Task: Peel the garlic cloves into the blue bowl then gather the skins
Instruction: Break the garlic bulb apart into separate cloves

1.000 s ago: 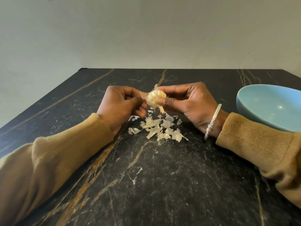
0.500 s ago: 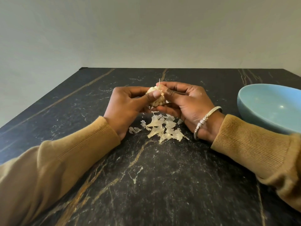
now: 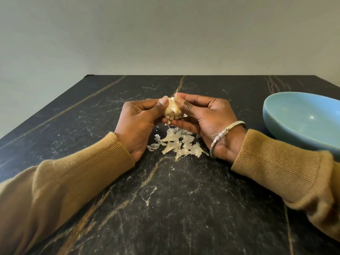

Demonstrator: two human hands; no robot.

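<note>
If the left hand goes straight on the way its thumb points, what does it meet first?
The left hand grips the garlic, so that comes first; just past it, probably the right hand.

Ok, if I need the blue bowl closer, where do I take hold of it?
I'd pinch the blue bowl at its left rim from above with the right hand, thumb inside. It stands upright, its rounded wall is smooth, and that rim lies nearest that hand; the sleeve covers the near edge. That hand now holds the garlic bulb.
</note>
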